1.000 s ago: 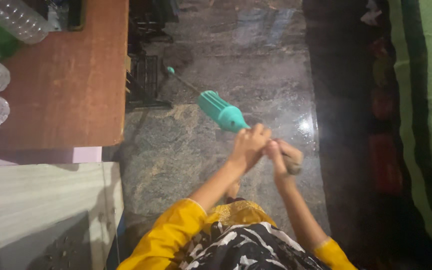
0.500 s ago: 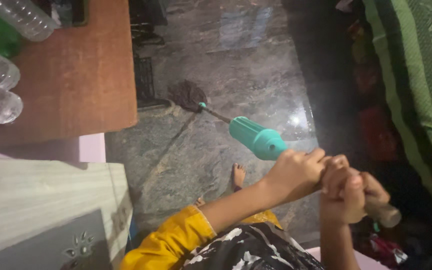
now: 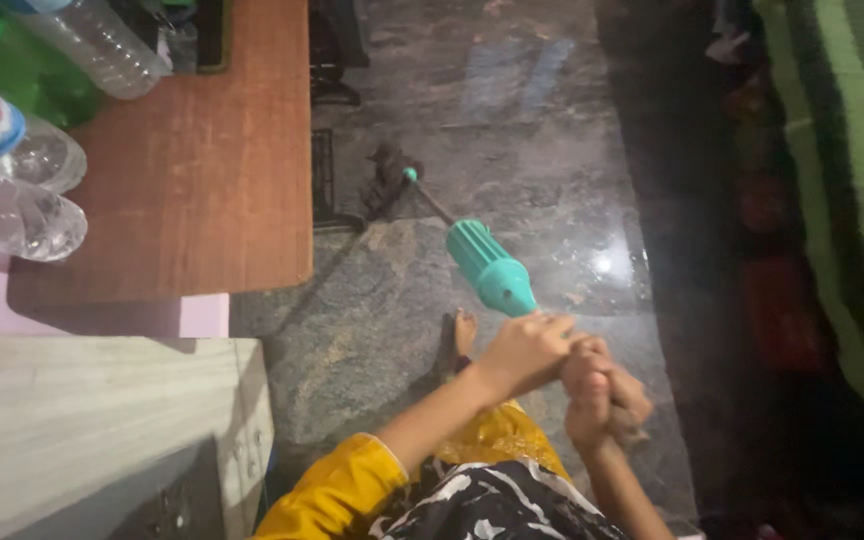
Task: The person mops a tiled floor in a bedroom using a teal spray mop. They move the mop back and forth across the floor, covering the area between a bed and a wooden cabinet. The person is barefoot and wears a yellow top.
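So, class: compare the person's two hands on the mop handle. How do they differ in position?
The left hand grips higher up, right beside the teal sleeve; the right hand grips lower, nearer the body. The left forearm reaches out bare from a yellow sleeve; the right bends up close. Both are closed on the mop handle.

Glossy stone floor (image 3: 552, 110); matt wooden tabletop (image 3: 202, 150); mop sleeve (image 3: 490, 268) smooth, probably plastic.

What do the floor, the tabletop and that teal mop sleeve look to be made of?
Floor: polished stone, probably; grey mottling and a bright glare spot.
Tabletop: reddish-brown wood or laminate, matte with faint grain.
Mop sleeve: teal plastic, seemingly; ribbed and smooth.
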